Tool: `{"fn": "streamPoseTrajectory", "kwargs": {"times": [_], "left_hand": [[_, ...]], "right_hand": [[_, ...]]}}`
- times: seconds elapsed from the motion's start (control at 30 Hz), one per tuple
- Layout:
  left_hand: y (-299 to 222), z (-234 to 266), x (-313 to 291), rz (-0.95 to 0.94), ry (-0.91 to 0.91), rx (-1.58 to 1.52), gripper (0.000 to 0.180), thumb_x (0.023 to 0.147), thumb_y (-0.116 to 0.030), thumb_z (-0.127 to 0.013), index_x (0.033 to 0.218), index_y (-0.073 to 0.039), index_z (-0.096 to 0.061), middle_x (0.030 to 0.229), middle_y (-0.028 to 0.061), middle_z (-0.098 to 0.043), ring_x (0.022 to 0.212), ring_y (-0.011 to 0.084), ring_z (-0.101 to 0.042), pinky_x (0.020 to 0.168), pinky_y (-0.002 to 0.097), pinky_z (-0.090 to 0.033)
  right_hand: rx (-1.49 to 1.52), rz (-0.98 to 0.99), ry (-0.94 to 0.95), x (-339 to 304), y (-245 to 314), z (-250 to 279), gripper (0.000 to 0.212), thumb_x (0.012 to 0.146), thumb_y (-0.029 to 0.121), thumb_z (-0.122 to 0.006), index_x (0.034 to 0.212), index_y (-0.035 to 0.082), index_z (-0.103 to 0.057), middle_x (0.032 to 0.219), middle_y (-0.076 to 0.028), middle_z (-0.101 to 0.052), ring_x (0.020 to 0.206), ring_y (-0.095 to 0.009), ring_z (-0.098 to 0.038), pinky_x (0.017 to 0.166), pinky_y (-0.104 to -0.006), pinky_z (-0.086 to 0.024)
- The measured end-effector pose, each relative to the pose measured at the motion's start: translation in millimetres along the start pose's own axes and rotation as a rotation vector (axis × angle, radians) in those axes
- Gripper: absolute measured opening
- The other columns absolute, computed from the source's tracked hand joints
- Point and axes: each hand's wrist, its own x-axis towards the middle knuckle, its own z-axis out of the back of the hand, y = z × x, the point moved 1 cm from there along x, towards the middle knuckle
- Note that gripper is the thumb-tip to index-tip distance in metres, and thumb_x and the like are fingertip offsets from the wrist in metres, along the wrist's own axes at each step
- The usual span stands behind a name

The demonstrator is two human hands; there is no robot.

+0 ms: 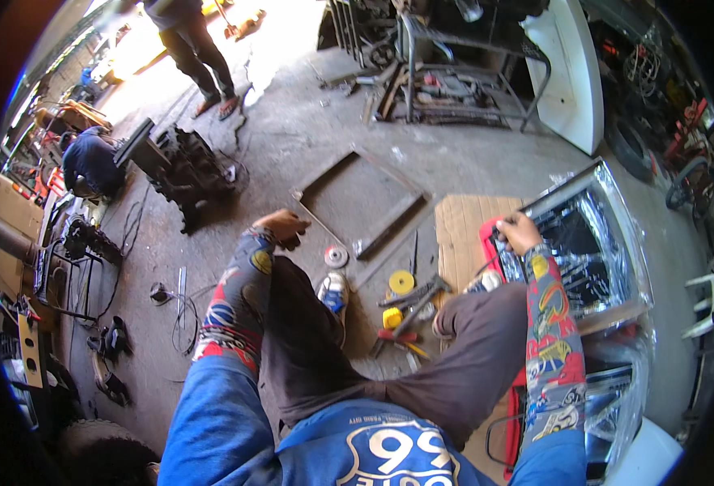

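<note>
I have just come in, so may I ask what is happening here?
A person has the right hand at the upper end of a red object; whether it grips firmly is unclear. The left hand seems empty. A metal frame lies on the floor ahead, with loose tools nearer the person.

Grey concrete floor (292,121), as I view it remotely through the head view. A rectangular metal frame (393,226) lies flat on it, with a small, pale disc with a red centre (336,256) near the frame's closest corner. Nearer my viewpoint, I note a yellow disc (401,282), a yellow tape measure (392,317) and a cluster of dark hand tools (416,300). A brown cardboard sheet (459,219) lies at right; a bulky black machine part (191,166) rests at upper left.
</note>
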Motion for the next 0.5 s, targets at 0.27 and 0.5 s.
{"fn": "streamPoseTrajectory", "kwargs": {"times": [0.27,0.5], "left_hand": [[-8.2,-4.8,-3.4,-0.044,-0.013,-0.044,0.045,0.097,-0.044,-0.053,0.105,-0.001,-0.064,0.08,0.0112,-0.07,0.065,0.0208,-0.067,0.055,0.0343,-0.053],[-5.0,-0.6,-19.7,-0.057,-0.02,-0.018,0.047,0.096,-0.044,-0.053,0.107,0.0,-0.066,0.081,0.0134,-0.072,0.061,0.0212,-0.068,0.055,0.0346,-0.055]], "right_hand": [[0.029,0.005,0.013,-9.0,6.6,-1.7,0.022,0.09,0.019,-0.065,0.094,-0.002,-0.065,0.07,-0.008,-0.067,0.049,-0.013,-0.058,0.044,-0.0274,-0.045],[-0.062,0.074,-0.176,-13.8,6.3,11.7,0.018,0.089,0.018,-0.064,0.091,0.0,-0.067,0.065,-0.006,-0.067,0.05,-0.011,-0.057,0.047,-0.028,-0.044]]}}
